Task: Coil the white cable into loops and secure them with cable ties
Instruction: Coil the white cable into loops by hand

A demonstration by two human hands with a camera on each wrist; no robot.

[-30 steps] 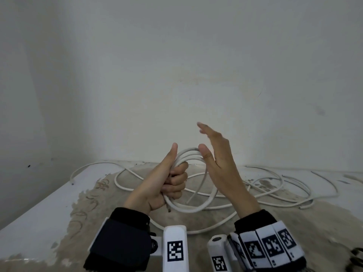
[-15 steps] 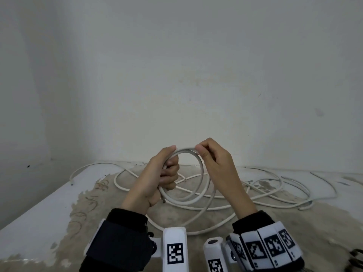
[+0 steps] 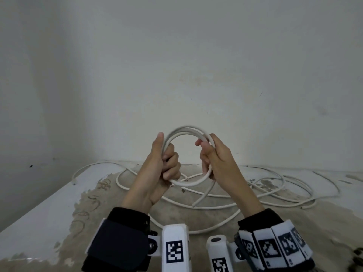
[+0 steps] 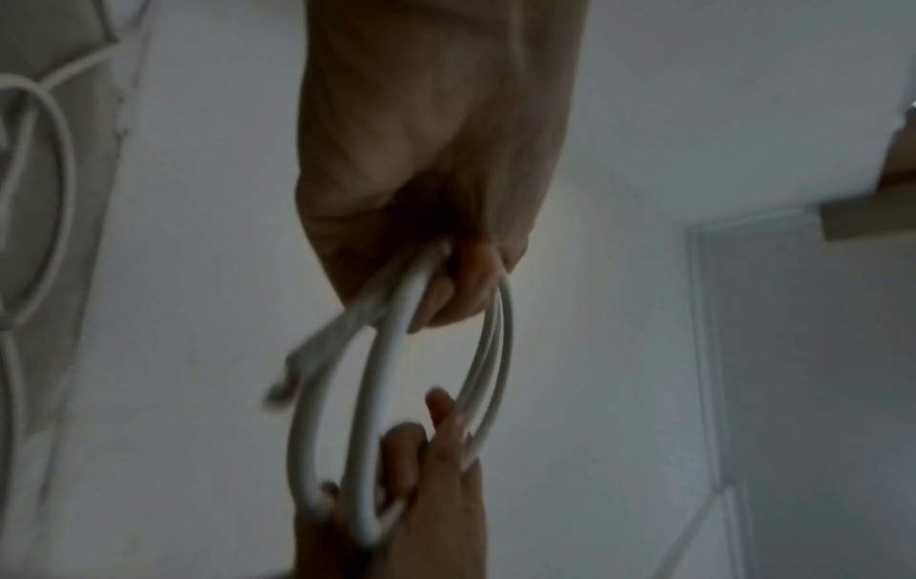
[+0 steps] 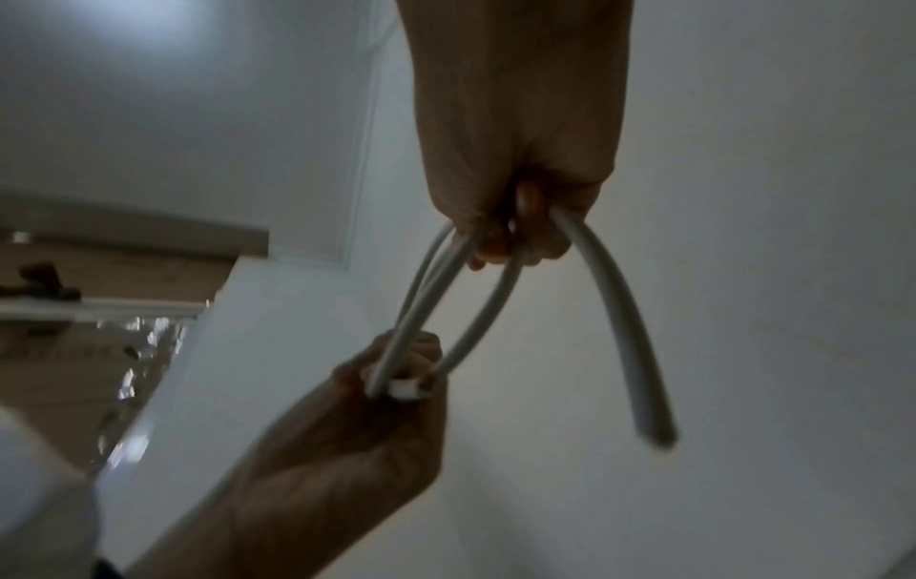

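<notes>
White-grey wall [image 3: 176,65] fills the whole upper view, plain and faintly stained. Below it runs the worktop [image 3: 45,209], white at its left edge, worn to a patchy beige over most of its surface. Sprawled across that worktop is the slack of the white cable [image 3: 261,193], in wide loose curves from the far left corner to the far right, still uncoiled.

Up in the air above the worktop, between both hands, sits the coiled part: a round bundle of several turns, the coil [image 3: 186,132], standing upright and facing the head camera. 1 strand drops from its lower right side down toward the slack below.

Left hand [image 3: 157,173] has the coil's left side, fingers curled around the turns, thumb up along the outer edge. That grip is closed on the cable. From the left wrist view the same fist [image 4: 436,176] clamps the strands as they fan out of it, though the picture is blurred.

Right hand [image 3: 218,160] takes the coil's right side, fingers wrapped round the turns from the front. Grip closed on the cable here too. The right wrist view shows it [image 5: 515,137] with strands emerging below the knuckles.

Dark sleeves [image 3: 129,216] and marker-patterned wrist mounts [image 3: 275,248] sit at the bottom edge.
</notes>
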